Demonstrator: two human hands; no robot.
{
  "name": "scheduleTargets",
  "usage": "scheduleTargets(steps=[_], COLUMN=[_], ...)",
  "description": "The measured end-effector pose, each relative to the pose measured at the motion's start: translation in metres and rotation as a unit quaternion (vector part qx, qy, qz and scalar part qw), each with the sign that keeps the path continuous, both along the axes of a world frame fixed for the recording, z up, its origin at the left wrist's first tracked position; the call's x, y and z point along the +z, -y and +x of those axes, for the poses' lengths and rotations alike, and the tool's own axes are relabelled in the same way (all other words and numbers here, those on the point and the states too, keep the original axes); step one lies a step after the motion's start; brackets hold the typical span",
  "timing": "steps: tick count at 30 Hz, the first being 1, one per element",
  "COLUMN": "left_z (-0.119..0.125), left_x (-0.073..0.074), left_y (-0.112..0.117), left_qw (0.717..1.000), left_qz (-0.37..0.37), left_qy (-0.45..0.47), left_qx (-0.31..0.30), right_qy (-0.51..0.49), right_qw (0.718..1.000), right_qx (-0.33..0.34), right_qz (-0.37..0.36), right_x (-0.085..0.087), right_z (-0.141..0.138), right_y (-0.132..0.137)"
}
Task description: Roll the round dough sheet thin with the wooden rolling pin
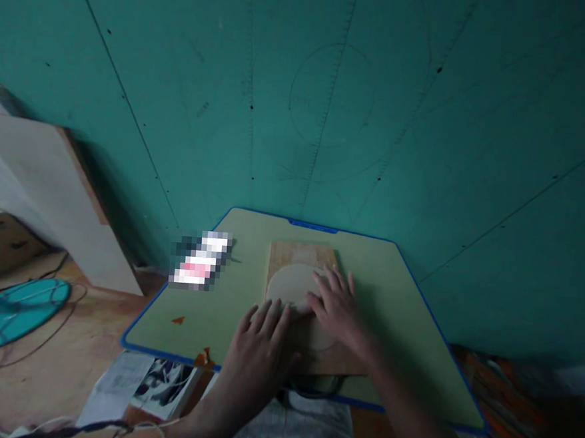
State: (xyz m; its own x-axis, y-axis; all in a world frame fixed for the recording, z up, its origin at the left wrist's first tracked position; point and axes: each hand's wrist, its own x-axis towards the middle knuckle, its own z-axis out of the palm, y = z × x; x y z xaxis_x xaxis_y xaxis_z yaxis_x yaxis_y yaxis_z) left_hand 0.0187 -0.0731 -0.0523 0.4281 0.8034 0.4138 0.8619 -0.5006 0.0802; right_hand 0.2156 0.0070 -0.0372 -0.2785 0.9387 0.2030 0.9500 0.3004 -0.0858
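Observation:
A pale, flat, rounded piece lies on a wooden board; I cannot tell what it is made of. My right hand rests over its right edge with the fingers spread. Along the lower left edge of the piece, my left hand lies palm down, fingers stretched out. Below the right hand, a paler rounded area shows on the board. Fingers and wrists hide part of both.
The board sits on a pale green table with a blue rim. A blurred-out bright rectangle and orange scraps are at its left. Behind stands a green wall with pencil marks. Cables and a teal round base are on the floor.

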Motion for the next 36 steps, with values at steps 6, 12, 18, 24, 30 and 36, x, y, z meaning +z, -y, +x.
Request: scheduleTargets(steps=[6, 12, 18, 24, 30, 36], left_z=[-0.014, -0.028, 0.004, 0.012, -0.013, -0.057], left_x=[-0.001, 0.003, 0.005, 0.011, 0.013, 0.02], left_y=[-0.022, -0.042, -0.005, 0.016, -0.008, -0.024], left_qw=[0.997, 0.988, 0.996, 0.987, 0.98, 0.972], left_qz=[-0.047, -0.114, -0.068, -0.03, -0.003, -0.025], left_qy=[0.031, 0.041, 0.05, 0.131, 0.16, 0.232], left_qx=[0.044, 0.091, 0.005, -0.084, -0.115, -0.017], right_qy=[0.004, -0.005, -0.025, -0.06, -0.041, -0.099], right_qw=[0.995, 0.994, 0.99, 0.986, 0.984, 0.981], right_qx=[0.078, 0.107, 0.122, 0.114, 0.084, -0.028], right_qz=[-0.055, -0.03, 0.058, 0.102, 0.149, 0.164], right_x=[0.016, 0.012, -0.011, -0.03, -0.033, -0.041], right_z=[-0.049, -0.073, -0.022, 0.044, 0.064, 0.1], right_y=[-0.077, -0.103, -0.067, 0.016, 0.062, 0.067])
